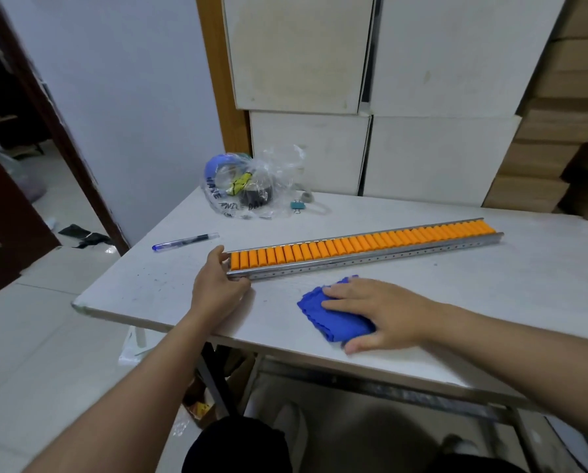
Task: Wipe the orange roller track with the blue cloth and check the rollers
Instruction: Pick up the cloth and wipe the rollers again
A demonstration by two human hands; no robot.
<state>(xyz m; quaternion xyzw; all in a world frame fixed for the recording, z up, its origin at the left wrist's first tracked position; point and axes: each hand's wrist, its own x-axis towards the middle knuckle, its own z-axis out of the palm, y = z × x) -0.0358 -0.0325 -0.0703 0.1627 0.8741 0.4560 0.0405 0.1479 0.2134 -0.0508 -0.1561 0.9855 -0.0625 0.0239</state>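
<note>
The orange roller track (364, 245) lies across the white table (149, 285), a long metal channel filled with many orange rollers, running from centre left to upper right. My left hand (217, 281) grips the track's left end, thumb behind it and fingers along its front rail. The blue cloth (333, 317) lies crumpled on the table in front of the track. My right hand (378, 312) rests on top of the cloth, fingers over it and thumb at its near side, near the table's front edge.
A blue pen (185, 241) lies left of the track. A clear plastic bag (251, 186) with tape rolls and a binder clip (297, 205) sit at the back. White boxes (371, 107) and cardboard cartons (565, 114) stand behind the table. A doorway (19, 141) opens at the left.
</note>
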